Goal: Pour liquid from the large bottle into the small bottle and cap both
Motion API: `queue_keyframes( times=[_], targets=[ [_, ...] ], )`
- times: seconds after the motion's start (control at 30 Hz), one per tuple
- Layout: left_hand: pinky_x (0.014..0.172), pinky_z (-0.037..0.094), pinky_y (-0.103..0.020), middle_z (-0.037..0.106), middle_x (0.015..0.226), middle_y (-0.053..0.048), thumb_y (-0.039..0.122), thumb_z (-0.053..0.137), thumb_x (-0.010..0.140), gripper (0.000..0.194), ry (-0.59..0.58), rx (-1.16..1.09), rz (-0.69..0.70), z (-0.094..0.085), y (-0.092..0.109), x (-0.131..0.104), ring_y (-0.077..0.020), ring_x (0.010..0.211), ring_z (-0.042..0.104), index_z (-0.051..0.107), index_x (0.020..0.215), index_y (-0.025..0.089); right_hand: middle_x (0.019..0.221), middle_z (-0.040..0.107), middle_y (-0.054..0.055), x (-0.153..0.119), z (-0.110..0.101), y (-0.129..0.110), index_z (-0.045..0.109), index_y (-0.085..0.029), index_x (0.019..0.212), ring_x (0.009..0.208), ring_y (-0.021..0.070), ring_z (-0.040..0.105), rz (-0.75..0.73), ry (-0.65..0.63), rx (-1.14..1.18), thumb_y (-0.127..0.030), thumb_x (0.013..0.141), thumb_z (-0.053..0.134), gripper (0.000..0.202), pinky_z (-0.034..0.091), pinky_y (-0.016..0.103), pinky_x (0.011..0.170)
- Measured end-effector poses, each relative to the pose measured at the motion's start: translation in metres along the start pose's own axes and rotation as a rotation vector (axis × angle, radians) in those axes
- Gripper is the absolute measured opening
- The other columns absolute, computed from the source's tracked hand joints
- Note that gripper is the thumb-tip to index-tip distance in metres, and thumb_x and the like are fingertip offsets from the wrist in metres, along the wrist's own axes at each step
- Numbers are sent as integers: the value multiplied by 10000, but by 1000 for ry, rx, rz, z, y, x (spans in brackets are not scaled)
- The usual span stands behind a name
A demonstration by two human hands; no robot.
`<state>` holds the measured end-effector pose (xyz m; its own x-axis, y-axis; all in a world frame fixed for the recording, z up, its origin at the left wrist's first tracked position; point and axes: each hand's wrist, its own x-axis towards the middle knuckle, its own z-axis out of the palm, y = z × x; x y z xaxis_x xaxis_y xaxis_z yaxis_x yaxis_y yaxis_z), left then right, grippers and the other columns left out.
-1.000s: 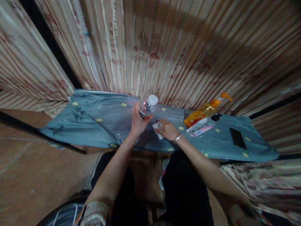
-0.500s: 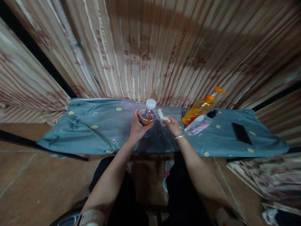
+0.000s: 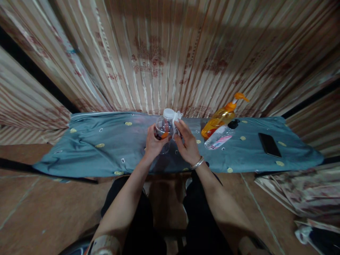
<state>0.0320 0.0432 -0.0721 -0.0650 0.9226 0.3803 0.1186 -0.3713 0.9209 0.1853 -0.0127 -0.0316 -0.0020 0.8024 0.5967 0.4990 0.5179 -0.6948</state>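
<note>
A clear plastic bottle with a white cap (image 3: 169,113) and an orange and dark label stands upright near the middle of the cloth-covered table. Wrapped round its lower left side is my left hand (image 3: 155,141). My right hand (image 3: 187,143) holds a crumpled white tissue or cloth (image 3: 175,124) against the right side of the bottle, just below and beside the cap. A silver bangle is on the right wrist.
Right of my hands, an orange pump bottle (image 3: 219,120) and a clear bottle with black pump (image 3: 220,137) lean close together. A black phone (image 3: 269,144) lies farther right on the blue-green cloth (image 3: 87,148). Striped curtains (image 3: 148,71) hang behind.
My right hand has moved left with the white tissue or cloth, which now touches the bottle near its cap. My left hand keeps its hold. The view has shifted slightly.
</note>
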Motion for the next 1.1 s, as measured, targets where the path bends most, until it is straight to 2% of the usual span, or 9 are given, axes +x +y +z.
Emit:
queue_keyframes(
  times=[0.23,0.33,0.47,0.53,0.67,0.77,0.9,1.0,1.1],
  targets=[
    [906,485,-349,647,1085,-38,324,843,534,651,-174,-229,-169,3,11,-1,-218,1004,617,558,1107,208,1334,649,57,16,-5,35,645,-232,1266,1269,234,567,213,15,262,-451,928,495,429,395,430,1135],
    [848,498,-327,660,1016,-13,290,833,529,688,-183,-360,-230,5,11,-3,-190,916,630,510,1133,224,1273,686,57,20,-7,45,672,-216,1222,1206,241,607,287,16,376,-446,905,516,422,426,432,1102],
    [802,499,-303,654,897,13,292,799,580,488,-104,-396,-225,9,9,-4,-163,837,617,541,985,207,1249,694,41,14,-5,29,650,-232,1264,1161,236,626,238,-12,270,-404,913,523,410,440,439,1083],
    [835,504,-316,673,929,-1,302,829,551,517,-84,-393,-213,10,11,-3,-170,862,627,568,984,195,1299,664,41,10,-4,12,630,-253,1293,1228,236,588,169,-7,186,-403,925,516,413,409,438,1114],
    [863,534,-371,717,943,-34,372,875,512,533,-162,-416,-232,12,18,-3,-213,895,664,641,952,183,1428,570,24,7,-8,-10,622,-300,1300,1398,216,437,37,3,111,-415,943,501,394,293,429,1198],
    [846,551,-406,735,902,-45,398,883,514,504,-249,-438,-296,13,20,-6,-238,870,684,678,920,179,1405,594,24,12,-14,-2,666,-289,1235,1368,219,474,71,14,159,-451,934,506,377,326,425,1176],
    [903,522,-441,732,894,-58,382,895,483,515,-344,-446,-326,18,18,-13,-248,878,682,687,896,157,1198,721,38,21,-18,29,724,-232,1114,1174,239,623,282,-16,345,-521,883,531,417,441,425,1077],
    [954,498,-432,723,976,-53,373,902,456,583,-291,-504,-299,22,14,-14,-237,944,666,658,946,173,1133,745,37,22,-19,42,731,-216,1090,1107,246,652,378,-12,429,-531,857,556,429,472,430,1036],
    [900,514,-367,691,898,-3,364,892,483,550,-141,-542,-308,23,10,-12,-181,873,655,596,913,193,1159,738,40,18,-21,37,724,-228,1120,1118,240,649,304,34,363,-515,853,596,412,458,422,1050]
  ],
)
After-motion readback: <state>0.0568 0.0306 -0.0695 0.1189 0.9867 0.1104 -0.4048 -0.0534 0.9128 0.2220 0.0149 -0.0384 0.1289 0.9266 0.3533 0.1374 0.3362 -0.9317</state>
